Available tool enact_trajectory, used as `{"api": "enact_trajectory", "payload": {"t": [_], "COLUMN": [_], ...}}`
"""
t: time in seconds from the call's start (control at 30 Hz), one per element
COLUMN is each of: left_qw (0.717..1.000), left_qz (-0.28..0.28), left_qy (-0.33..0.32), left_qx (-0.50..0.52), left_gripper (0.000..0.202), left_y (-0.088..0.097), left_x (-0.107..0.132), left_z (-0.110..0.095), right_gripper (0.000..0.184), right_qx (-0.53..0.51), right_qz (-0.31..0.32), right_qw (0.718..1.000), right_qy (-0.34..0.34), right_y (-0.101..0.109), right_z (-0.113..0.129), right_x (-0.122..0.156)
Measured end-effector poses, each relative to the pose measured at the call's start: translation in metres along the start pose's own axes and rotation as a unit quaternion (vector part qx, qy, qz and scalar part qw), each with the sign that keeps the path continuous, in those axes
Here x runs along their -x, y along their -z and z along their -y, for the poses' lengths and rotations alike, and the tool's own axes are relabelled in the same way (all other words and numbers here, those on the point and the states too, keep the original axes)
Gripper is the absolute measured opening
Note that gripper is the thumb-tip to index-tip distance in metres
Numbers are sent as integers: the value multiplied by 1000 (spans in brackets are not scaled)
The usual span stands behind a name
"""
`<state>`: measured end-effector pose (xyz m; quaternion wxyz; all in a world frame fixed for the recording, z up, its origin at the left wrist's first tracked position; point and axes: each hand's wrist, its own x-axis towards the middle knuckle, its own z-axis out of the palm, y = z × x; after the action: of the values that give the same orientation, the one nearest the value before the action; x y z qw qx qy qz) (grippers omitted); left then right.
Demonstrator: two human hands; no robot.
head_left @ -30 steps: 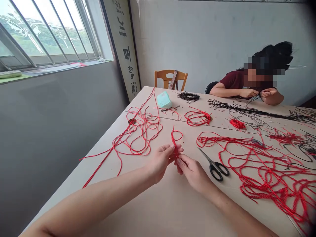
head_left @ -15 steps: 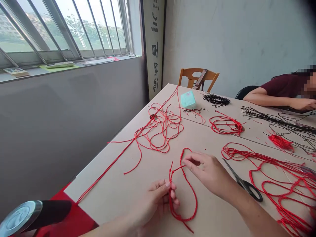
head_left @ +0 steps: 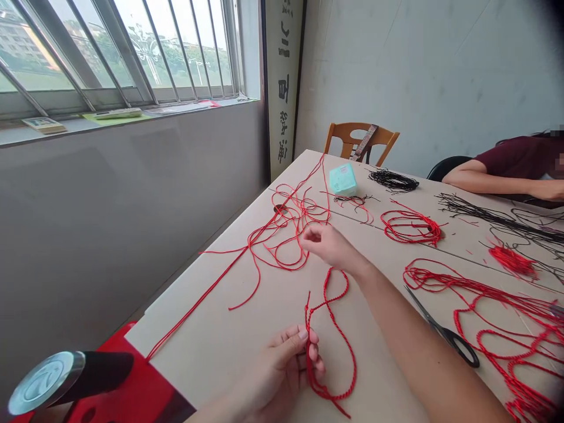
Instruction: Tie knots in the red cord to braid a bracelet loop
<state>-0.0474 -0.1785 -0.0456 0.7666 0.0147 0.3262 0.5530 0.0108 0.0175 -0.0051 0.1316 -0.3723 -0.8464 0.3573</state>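
Note:
My left hand (head_left: 288,358) is closed around a braided red cord (head_left: 341,329), gripping it between thumb and fingers. The cord's short knotted ends stand up above the thumb. Its braid curves right in a long loop and crosses itself in a smaller loop above. My right hand (head_left: 326,245) is raised beyond that loop, thumb and fingertips pinched together. It is over the edge of a loose tangle of thin red cord (head_left: 282,258); whether a strand is between the fingertips cannot be made out. Black-handled scissors (head_left: 445,332) lie on the table right of my right forearm.
More red cords (head_left: 484,294) are spread at the right, with a red coil (head_left: 409,226) behind. Farther back are black cords (head_left: 394,180) and a pale green packet (head_left: 342,179). A person (head_left: 506,170) leans on the far right side. A black cylinder (head_left: 66,376) stands lower left.
My right hand has let go of the braided cord and moved up and left to the loose red cords. My left hand keeps its grip. The view has shifted slightly.

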Motion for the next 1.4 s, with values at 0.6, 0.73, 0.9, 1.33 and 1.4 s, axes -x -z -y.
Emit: {"api": "enact_trajectory", "payload": {"t": [0.6, 0.73, 0.9, 1.33, 1.4], "left_qw": [907, 824, 763, 716, 716], "left_qz": [17, 53, 101, 112, 105], "left_qy": [-193, -271, -277, -218, -226], "left_qx": [-373, -495, -575, -653, -652], "left_gripper": [22, 21, 23, 29, 29], "left_y": [-22, -30, -38, -55, -52], "left_x": [5, 4, 4, -11, -11], "left_z": [-13, 1, 5, 1, 3], "right_gripper": [20, 20, 23, 23, 23], "right_qx": [-173, -220, -307, -437, -449], "right_qz": [-87, -68, -134, -225, -233], "right_qw": [976, 964, 934, 862, 852], "right_qy": [-101, -130, -125, -121, -133], "right_y": [28, -10, -18, -27, -29], "right_z": [-16, -8, 6, -8, -8], "right_x": [134, 172, 193, 196, 195]}}
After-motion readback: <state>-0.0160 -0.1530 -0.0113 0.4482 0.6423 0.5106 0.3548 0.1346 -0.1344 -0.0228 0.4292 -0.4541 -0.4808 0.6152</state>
